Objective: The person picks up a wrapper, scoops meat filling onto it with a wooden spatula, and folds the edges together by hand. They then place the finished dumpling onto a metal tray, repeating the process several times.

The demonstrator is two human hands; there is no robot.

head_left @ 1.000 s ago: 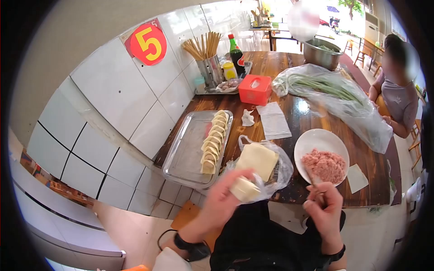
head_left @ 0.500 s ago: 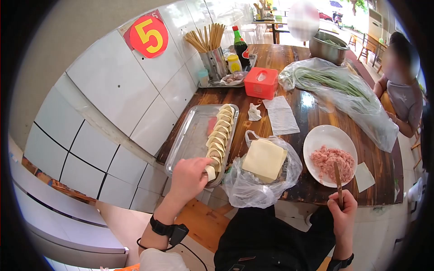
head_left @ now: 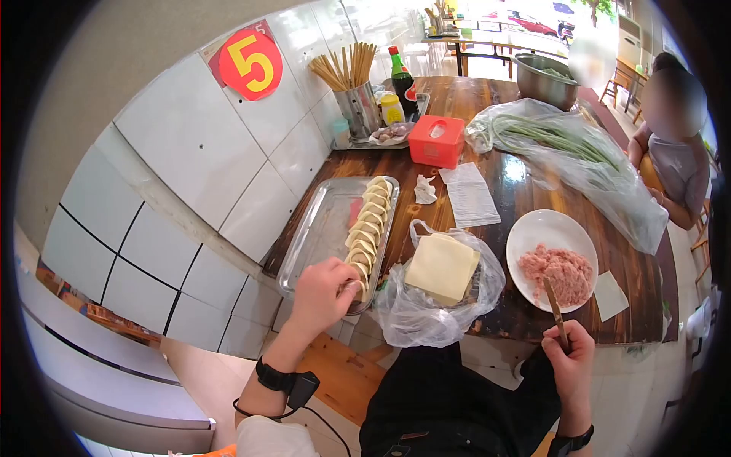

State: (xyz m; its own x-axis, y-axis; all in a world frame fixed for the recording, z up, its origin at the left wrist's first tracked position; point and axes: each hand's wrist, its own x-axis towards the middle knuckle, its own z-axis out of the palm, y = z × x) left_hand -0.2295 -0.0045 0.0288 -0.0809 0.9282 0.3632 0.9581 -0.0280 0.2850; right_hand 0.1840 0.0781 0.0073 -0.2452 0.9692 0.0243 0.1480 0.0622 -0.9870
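Note:
My left hand is closed in a pinch at the near end of a row of folded wontons. Its fingertips are on the nearest wonton, which they partly hide. The row stands along the right side of a metal tray. My right hand grips a narrow, flat brown stick. The stick's upper end reaches over the near rim of a white plate with pink minced meat. Between my hands, a stack of square wrappers lies on an opened clear plastic bag.
A single wrapper lies right of the plate. Behind are a paper napkin, crumpled tissue, red tissue box, bagged green stalks and a metal pot. A tiled wall borders the left; a person is at right.
My left hand has lowered the wonton slightly against the row's near end. My right hand has shifted left and down, and the stick's tip has moved toward the plate's near rim.

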